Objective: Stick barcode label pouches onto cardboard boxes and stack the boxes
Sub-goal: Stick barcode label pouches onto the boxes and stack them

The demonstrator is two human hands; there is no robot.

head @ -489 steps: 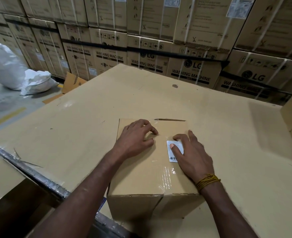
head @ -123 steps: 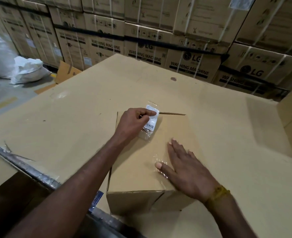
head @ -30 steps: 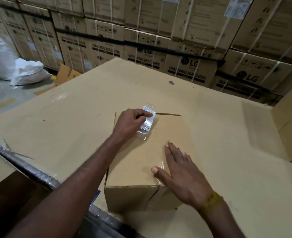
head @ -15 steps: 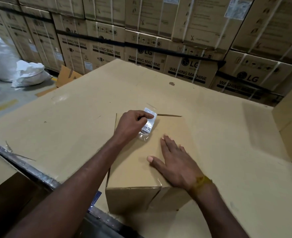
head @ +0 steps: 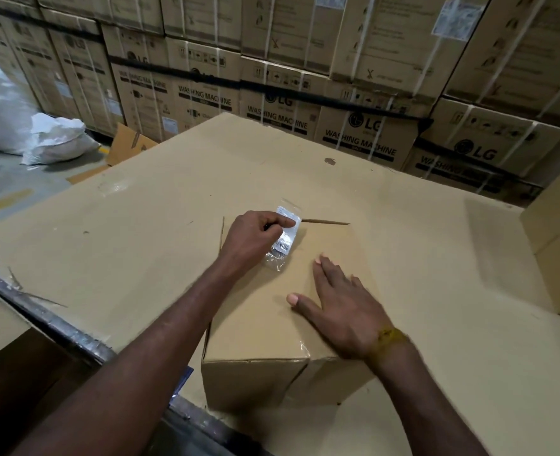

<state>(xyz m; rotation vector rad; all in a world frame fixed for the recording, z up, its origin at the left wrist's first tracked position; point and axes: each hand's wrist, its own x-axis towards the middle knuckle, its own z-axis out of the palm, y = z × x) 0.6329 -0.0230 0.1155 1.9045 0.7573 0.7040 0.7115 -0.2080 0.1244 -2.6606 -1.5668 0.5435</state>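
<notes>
My right hand (head: 344,311) lies flat, fingers straight, on top of the box (head: 272,324); since a second ago it has slid from the near edge up toward the middle. My left hand (head: 255,238) has hardly moved: it pinches the clear pouch (head: 287,236) over the box's far-left part, its barcode label inside, lower end brushing the lid. The box sits shut on the big cardboard sheet (head: 420,258). Another box (head: 555,245) stands at right. Beyond are stacked washing-machine cartons (head: 364,133) and white sacks (head: 55,139) on the floor.
</notes>
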